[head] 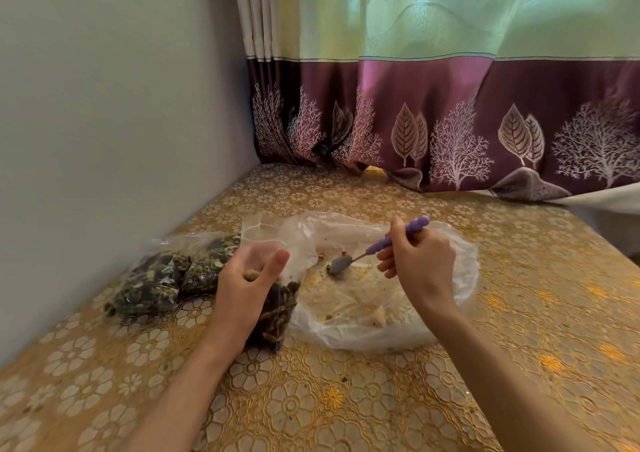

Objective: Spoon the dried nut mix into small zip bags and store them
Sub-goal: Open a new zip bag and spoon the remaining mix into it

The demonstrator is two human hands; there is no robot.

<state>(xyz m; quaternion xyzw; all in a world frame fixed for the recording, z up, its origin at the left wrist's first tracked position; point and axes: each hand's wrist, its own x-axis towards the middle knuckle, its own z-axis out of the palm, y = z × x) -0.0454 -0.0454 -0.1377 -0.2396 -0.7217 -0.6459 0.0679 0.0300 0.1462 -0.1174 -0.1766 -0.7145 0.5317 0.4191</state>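
Note:
My right hand (420, 261) grips a purple-handled spoon (377, 247); its metal bowl touches the inside of a large, nearly flat clear plastic bag (349, 316) holding only scattered crumbs and a few nuts. My left hand (247, 278) holds the open top of a small zip bag (277, 316) filled with dark nut mix, with a nut piece between its fingers. Two filled small zip bags (166, 275) lie side by side to the left, near the wall.
The table (346, 399) carries a gold floral cloth. A grey wall (104, 122) borders its left edge. A curtain (450, 122), green above and purple below, hangs to the table's far edge.

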